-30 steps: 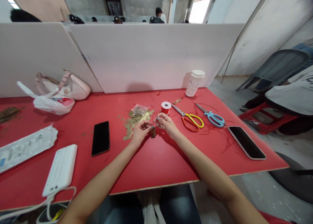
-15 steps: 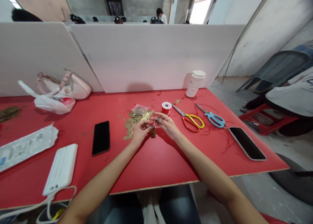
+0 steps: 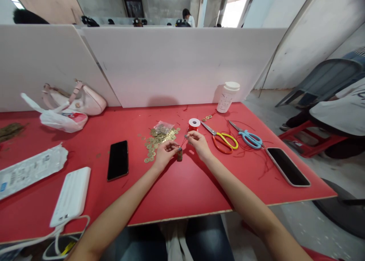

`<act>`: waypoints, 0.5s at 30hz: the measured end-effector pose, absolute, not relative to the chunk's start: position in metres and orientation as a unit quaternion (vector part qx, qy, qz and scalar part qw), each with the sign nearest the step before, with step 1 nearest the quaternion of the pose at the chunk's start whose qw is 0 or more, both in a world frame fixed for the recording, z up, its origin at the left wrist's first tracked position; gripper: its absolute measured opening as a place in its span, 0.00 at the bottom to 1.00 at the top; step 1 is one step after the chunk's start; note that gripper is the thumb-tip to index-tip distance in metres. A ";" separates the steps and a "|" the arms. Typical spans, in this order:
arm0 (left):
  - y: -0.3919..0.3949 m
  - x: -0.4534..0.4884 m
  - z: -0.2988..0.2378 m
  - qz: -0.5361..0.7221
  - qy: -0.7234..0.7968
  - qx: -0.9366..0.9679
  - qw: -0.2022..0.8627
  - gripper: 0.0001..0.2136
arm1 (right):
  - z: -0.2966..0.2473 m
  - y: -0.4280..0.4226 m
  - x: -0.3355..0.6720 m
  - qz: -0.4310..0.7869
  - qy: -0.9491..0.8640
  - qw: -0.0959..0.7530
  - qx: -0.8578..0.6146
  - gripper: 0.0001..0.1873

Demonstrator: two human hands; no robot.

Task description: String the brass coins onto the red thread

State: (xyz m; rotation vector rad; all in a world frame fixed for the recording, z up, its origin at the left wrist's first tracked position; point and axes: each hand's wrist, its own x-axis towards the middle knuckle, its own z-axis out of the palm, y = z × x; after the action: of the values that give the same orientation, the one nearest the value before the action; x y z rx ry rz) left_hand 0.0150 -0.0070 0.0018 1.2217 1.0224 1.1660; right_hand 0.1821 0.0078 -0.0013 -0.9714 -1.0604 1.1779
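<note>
Just below the fingertips of my left hand hang several brass-coloured coins, joined one under another. That hand is pinched at the top of them, where red cord passes. My right hand is closed in a pinch on the red cord, which runs between the two hands. A heap of loose holed coins lies on the table behind my left hand, with a clear plastic bag on it. Behind my right hand stands a spool of red cord, partly hidden by the fingers.
Yellow-and-red scissors and blue-handled scissors lie to the right, among cord scraps. A white cup stands by the partition. Phones flank my arms. A power bank and a pink handbag are left. Someone sits at right.
My right hand has moved right and slightly toward me, drawing the red cord out at a slant. My left hand and the hanging coins have barely moved.
</note>
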 end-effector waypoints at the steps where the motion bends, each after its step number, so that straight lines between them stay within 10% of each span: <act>1: -0.007 0.015 0.001 0.489 0.431 0.521 0.551 0.12 | 0.000 0.007 0.181 0.523 -0.441 0.597 -0.419 0.12; 15: -0.012 0.018 0.002 0.479 0.415 0.519 0.573 0.13 | 0.011 0.002 0.178 0.537 -0.474 0.571 -0.401 0.15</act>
State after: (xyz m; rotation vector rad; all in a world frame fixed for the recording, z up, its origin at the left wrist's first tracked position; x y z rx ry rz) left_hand 0.0178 -0.0125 0.0018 1.2164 0.9734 1.1237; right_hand 0.1781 0.0019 0.0113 -0.9403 -1.1123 1.2606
